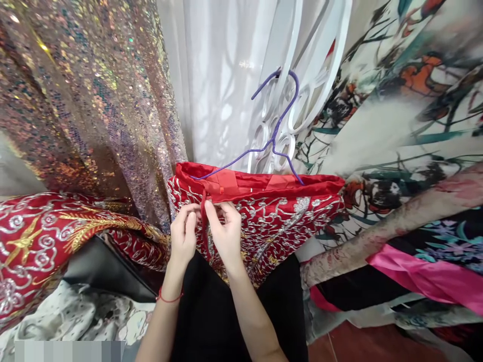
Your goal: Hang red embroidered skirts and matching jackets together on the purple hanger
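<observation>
A red skirt-like garment (pixel 287 213) with silver and gold embroidery hangs in front of me from a purple wire hanger (pixel 274 136). The hanger's lower ends go inside its red waistband. My left hand (pixel 184 229) is closed at the left part of the waistband, its fingers beside a red cord (pixel 204 211) that hangs down there. Thumb and fingers of my right hand (pixel 225 229) pinch the waistband edge just right of the cord. Whether the left fingers grip the cord or the cloth is hard to make out.
The hanger hooks over a white scrollwork frame (pixel 264 133). Sequined fabric (pixel 94 100) hangs at the left, above another red embroidered cloth (pixel 33 241). Floral fabric (pixel 422 85) hangs at the right, over a fabric-covered roll (pixel 377 236) and pink satin (pixel 426 271).
</observation>
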Motion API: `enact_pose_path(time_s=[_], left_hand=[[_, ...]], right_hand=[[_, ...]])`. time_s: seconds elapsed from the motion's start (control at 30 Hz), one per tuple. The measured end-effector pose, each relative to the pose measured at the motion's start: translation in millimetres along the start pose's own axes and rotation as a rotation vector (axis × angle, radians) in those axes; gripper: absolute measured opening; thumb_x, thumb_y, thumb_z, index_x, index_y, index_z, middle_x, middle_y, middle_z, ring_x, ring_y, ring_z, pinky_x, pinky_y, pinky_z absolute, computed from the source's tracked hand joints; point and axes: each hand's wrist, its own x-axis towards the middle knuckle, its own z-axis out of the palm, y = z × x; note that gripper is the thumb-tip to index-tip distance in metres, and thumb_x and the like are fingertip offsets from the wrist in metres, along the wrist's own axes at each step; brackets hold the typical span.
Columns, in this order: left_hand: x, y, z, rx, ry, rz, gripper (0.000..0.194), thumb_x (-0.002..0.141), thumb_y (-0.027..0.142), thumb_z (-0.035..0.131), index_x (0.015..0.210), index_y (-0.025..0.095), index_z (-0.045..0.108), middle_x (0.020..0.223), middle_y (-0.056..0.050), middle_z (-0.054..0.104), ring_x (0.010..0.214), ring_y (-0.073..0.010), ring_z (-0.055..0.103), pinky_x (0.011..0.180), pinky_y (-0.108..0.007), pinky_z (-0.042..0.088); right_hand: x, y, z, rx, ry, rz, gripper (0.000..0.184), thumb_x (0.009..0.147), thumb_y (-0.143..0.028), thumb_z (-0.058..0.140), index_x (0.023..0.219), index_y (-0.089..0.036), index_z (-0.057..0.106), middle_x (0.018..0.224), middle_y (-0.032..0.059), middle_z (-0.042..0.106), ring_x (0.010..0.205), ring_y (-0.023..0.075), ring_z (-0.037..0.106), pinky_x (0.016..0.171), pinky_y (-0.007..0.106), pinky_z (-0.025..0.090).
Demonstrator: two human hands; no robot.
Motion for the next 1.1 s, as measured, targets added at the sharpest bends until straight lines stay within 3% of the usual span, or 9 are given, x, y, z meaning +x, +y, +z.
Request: enact_pose_path(time_s=[0.07, 0.17, 0.33, 0.5, 0.67, 0.8, 0.9, 1.0, 1.1], left_hand=[[4, 11, 1.6, -0.062, 0.074, 0.011, 0.023, 0.100, 0.033, 0.049, 0.111, 0.020, 0.065, 0.087, -0.001, 0.062, 0.074, -0.0126, 0.058, 0.069, -0.024, 0.046], [12, 28, 3.0, -0.016, 0.093, 0.020, 0.017, 0.093, 0.032, 0.064, 0.103, 0.020, 0.069, 0.084, 0.000, 0.061, 0.073, -0.0116, 0.056, 0.068, -0.023, 0.044], [18, 37, 0.4, -0.012, 0.072, -0.086, 0.013, 0.091, 0.030, 0.065, 0.090, 0.019, 0.069, 0.079, 0.000, 0.063, 0.065, -0.0096, 0.054, 0.062, -0.021, 0.043], [16, 28, -2.6, -0.007, 0.113, -0.183, 0.017, 0.088, 0.034, 0.064, 0.087, 0.018, 0.067, 0.077, 0.000, 0.064, 0.065, -0.0111, 0.056, 0.063, -0.022, 0.045], [17, 27, -1.9, -0.036, 0.110, -0.190, 0.017, 0.088, 0.034, 0.063, 0.087, 0.018, 0.065, 0.076, 0.000, 0.064, 0.064, -0.0105, 0.055, 0.062, -0.021, 0.044], [19, 28, -2.1, 0.032, 0.125, -0.177, 0.016, 0.087, 0.034, 0.065, 0.088, 0.018, 0.066, 0.070, 0.001, 0.061, 0.062, -0.0103, 0.053, 0.060, -0.021, 0.042], [20, 27, -3.7, 0.087, 0.166, -0.184, 0.016, 0.086, 0.034, 0.067, 0.088, 0.017, 0.068, 0.068, 0.002, 0.059, 0.060, -0.0095, 0.050, 0.059, -0.021, 0.042], [21, 23, -6.2, -0.006, 0.108, -0.230, 0.018, 0.083, 0.035, 0.070, 0.088, 0.017, 0.070, 0.074, 0.000, 0.064, 0.066, -0.0109, 0.055, 0.064, -0.022, 0.045], [21, 20, -8.5, -0.148, 0.008, -0.288, 0.023, 0.082, 0.039, 0.071, 0.087, 0.017, 0.073, 0.083, -0.003, 0.069, 0.074, -0.0141, 0.061, 0.070, -0.024, 0.049]], right_hand=[[2, 4, 1, 0.029, -0.012, 0.008, 0.022, 0.092, -0.038, 0.061, 0.085, -0.018, 0.069, 0.084, 0.0034, 0.069, 0.075, 0.0146, 0.062, 0.076, 0.028, 0.052], [5, 7, 3, 0.147, -0.038, 0.076, 0.023, 0.089, -0.041, 0.062, 0.085, -0.019, 0.067, 0.084, 0.0033, 0.070, 0.080, 0.0161, 0.064, 0.081, 0.030, 0.053], [-2, 13, -2, 0.405, -0.122, 0.282, 0.027, 0.084, -0.047, 0.067, 0.085, -0.020, 0.062, 0.067, -0.0040, 0.060, 0.054, 0.0086, 0.051, 0.054, 0.022, 0.045], [-13, 17, -9, 0.416, -0.239, 0.367, 0.031, 0.086, -0.049, 0.066, 0.089, -0.019, 0.061, 0.062, -0.0052, 0.058, 0.047, 0.0067, 0.050, 0.046, 0.020, 0.040], [-7, 23, 1, 0.197, -0.065, 0.234, 0.029, 0.086, -0.041, 0.067, 0.104, -0.023, 0.051, 0.069, -0.0081, 0.060, 0.044, 0.0073, 0.053, 0.045, 0.020, 0.041], [-1, 20, 6, -0.090, -0.048, 0.012, 0.016, 0.090, -0.035, 0.062, 0.084, -0.020, 0.059, 0.067, -0.0032, 0.059, 0.057, 0.0101, 0.054, 0.059, 0.023, 0.046], [-5, 13, 0, -0.128, -0.026, -0.114, 0.014, 0.089, -0.031, 0.064, 0.081, -0.020, 0.063, 0.087, 0.0035, 0.063, 0.081, 0.0148, 0.061, 0.079, 0.028, 0.051], [-8, 7, -9, -0.042, -0.109, -0.116, 0.013, 0.087, -0.029, 0.069, 0.078, -0.021, 0.064, 0.100, 0.0054, 0.064, 0.100, 0.0176, 0.062, 0.095, 0.032, 0.048], [-5, 9, -14, 0.067, -0.262, -0.050, 0.018, 0.088, -0.032, 0.068, 0.074, -0.021, 0.063, 0.089, 0.0020, 0.065, 0.091, 0.0163, 0.062, 0.091, 0.031, 0.049]])
